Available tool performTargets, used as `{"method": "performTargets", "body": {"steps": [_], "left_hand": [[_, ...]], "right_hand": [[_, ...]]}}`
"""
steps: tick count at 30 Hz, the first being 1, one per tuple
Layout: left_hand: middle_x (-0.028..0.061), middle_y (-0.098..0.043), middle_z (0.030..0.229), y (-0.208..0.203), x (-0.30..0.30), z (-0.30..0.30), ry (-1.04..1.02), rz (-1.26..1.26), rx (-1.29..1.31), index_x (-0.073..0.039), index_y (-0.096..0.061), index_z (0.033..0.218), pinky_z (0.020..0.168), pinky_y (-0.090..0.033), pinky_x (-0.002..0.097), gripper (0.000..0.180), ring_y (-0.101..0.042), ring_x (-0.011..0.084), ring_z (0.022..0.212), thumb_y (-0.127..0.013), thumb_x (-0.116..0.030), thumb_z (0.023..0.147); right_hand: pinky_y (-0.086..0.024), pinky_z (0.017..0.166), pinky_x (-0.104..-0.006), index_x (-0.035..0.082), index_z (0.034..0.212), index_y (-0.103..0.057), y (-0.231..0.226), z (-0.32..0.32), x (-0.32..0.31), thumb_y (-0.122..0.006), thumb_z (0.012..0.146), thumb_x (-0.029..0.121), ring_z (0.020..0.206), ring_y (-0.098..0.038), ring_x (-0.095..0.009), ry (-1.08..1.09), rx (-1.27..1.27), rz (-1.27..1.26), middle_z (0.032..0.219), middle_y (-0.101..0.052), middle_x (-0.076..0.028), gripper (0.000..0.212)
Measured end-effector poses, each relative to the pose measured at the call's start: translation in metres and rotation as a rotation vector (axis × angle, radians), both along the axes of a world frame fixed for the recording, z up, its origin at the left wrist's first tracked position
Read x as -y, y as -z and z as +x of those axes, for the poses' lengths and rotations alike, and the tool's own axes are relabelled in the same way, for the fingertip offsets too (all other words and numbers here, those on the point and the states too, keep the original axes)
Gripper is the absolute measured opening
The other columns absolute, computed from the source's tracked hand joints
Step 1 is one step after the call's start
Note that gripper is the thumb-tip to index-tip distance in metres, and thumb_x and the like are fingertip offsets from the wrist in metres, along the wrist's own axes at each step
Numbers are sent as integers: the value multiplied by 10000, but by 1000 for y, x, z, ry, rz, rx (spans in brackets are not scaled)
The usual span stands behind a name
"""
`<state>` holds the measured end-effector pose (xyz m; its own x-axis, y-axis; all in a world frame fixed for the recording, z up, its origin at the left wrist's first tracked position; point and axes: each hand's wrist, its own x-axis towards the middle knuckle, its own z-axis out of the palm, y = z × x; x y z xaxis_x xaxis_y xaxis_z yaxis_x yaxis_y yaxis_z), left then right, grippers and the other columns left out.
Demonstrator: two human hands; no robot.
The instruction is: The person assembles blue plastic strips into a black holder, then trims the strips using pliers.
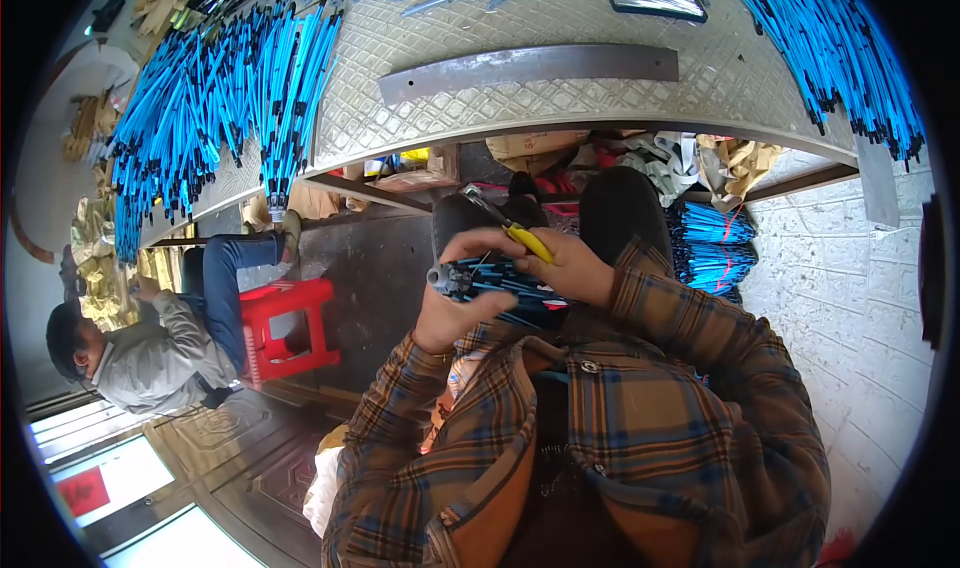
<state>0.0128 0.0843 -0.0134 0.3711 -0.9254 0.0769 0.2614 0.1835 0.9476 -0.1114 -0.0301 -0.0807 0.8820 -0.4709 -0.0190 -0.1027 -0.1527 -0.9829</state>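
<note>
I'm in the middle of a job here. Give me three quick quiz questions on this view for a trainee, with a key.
1. Multiple choice: what does the person's left hand hold?
A) a white ceramic cup
B) a bundle of thin blue-and-black rods
C) a round wooden brush

2. True or false: the person's right hand holds a yellow-handled metal hand tool.

3. Fill in: the red plastic stool is to the person's ____.

Key: 1. B; 2. True; 3. left
</note>
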Motion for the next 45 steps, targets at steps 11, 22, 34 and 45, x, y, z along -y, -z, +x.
{"method": "performTargets", "body": {"steps": [11, 22, 34, 45], "left_hand": [[85, -567, 967, 7, 8, 17, 97, 56, 112, -32, -505, 1005, 835, -426, 287, 327, -540, 144, 925, -642, 34, 716], [84, -554, 986, 3, 16, 12, 125, 104, 307, -40, -457, 1132, 805, -433, 270, 503, -538, 131, 898, -662, 52, 682], [85, -558, 909, 5, 22, 9, 151, 98, 305, -49, -431, 1068, 786, -445, 291, 452, -545, 146, 867, -632, 71, 681], [71, -561, 892, 4, 22, 7, 168, 139, 281, -51, -434, 1062, 772, -453, 279, 458, -550, 132, 856, -641, 69, 672]], "right_hand": [[-453, 644, -280, 13, 1022, -541, -116, -68, 67, -525, 887, 264, 725, -579, -136, -432, -304, 69, 782, -590, -66, 286], [-447, 651, -311, 2, 1076, -516, -130, -59, 77, -490, 908, 334, 691, -575, -187, -618, -331, -9, 741, -577, -93, 373], [-442, 687, -324, 6, 1088, -514, -143, -61, 77, -486, 907, 329, 753, -581, -233, -647, -353, 37, 820, -585, -137, 371], [-447, 644, -375, 12, 965, -528, -124, -69, 69, -550, 868, 317, 745, -573, -319, -563, -267, -360, 772, -551, -151, 321]]}}
